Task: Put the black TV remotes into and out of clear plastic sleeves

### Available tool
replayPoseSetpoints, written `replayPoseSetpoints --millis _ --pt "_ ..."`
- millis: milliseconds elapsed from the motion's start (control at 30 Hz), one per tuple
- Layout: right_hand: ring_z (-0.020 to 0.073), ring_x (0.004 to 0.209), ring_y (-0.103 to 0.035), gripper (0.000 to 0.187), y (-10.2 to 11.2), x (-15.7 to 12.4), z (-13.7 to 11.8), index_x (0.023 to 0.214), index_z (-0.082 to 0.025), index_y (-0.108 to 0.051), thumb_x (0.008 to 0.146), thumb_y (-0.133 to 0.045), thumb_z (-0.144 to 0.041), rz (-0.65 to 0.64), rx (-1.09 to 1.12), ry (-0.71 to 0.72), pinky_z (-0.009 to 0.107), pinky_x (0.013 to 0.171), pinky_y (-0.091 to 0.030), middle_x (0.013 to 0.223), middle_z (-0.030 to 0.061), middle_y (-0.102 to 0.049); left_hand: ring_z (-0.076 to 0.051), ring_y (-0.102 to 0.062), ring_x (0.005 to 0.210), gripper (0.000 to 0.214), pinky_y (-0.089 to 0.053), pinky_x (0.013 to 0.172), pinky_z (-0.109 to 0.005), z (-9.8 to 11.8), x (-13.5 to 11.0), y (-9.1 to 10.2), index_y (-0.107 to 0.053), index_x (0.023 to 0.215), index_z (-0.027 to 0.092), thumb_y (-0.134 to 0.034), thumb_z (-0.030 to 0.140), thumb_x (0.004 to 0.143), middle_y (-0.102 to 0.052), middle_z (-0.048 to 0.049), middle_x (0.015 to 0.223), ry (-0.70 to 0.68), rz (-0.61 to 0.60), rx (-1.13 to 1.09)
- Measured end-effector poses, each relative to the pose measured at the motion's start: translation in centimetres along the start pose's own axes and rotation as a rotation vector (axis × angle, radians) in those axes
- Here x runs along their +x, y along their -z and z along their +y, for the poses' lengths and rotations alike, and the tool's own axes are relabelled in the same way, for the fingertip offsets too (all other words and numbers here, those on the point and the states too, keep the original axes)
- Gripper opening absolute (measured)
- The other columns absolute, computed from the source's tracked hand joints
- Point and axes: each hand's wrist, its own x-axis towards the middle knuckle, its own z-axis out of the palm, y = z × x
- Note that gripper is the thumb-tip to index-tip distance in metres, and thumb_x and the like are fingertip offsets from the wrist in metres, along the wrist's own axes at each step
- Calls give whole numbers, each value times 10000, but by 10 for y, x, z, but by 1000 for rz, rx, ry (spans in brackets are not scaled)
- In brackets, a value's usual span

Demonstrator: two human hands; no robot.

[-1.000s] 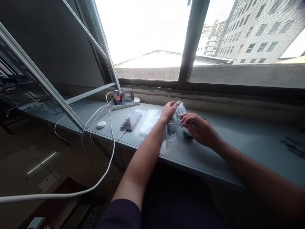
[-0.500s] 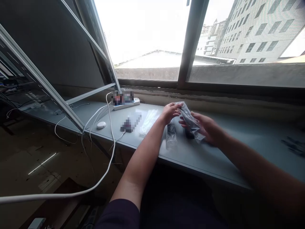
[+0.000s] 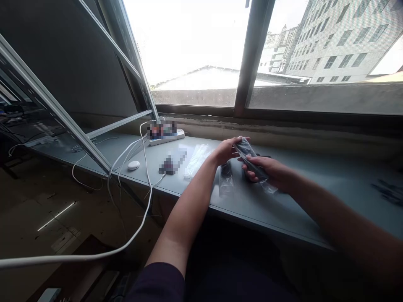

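Above the table, a dark, long object in a clear plastic bag (image 3: 246,149) is held between both my hands. My left hand (image 3: 227,151) pinches its far upper end, fingers closed. Thumb on top and fingers underneath, my right hand (image 3: 270,168) grips the middle and lower part, and loose plastic hangs past it. A second dark item in a clear bag (image 3: 226,180) lies on the table by my left forearm. Beneath my right hand another dark thing is partly hidden, and its kind cannot be made out. Flat clear plastic bags (image 3: 197,162) lie left of my forearm.
The grey table (image 3: 302,209) runs along the window. A white power strip (image 3: 168,137), a round white device (image 3: 134,165) and a blurred-out item (image 3: 170,163) with a cable are on the left. A white cable (image 3: 150,184) crosses the front edge beside a metal frame (image 3: 94,153). Dark items (image 3: 388,192) lie far right.
The bag has turned and lowered slightly, and the dark object inside now shows more clearly. My right hand has closed around it, its thumb now on top. My left hand stays near the upper end.
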Motion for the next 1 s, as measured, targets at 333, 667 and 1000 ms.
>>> replayPoseSetpoints --millis 333,667,1000 --pt "158 570 -627 78 6 3 2 1109 -195 -689 1129 -628 -240 -14 10 7 254 482 -599 859 70 -723 -231 -807 1009 461 -615 900 -328 1 -4 0 -784 1384 177 -700 508 1075 -829 -188 1348 -68 -61 38" --pt "192 609 -696 74 9 5 2 1138 -206 -726 1075 -710 -240 -50 -17 -14 279 517 -649 876 90 -772 -246 -808 1122 309 -597 1033 -357 1 3 -3 -846 1185 148 -793 415 1039 -858 -165 1262 -155 119 -5" --pt "169 604 -680 73 3 0 -2 1095 -188 -720 1103 -651 -211 7 -38 -30 255 507 -639 911 102 -773 -220 -803 1036 397 -575 973 -303 -3 8 0 -822 1218 133 -840 466 1003 -870 -169 1175 -240 149 32"
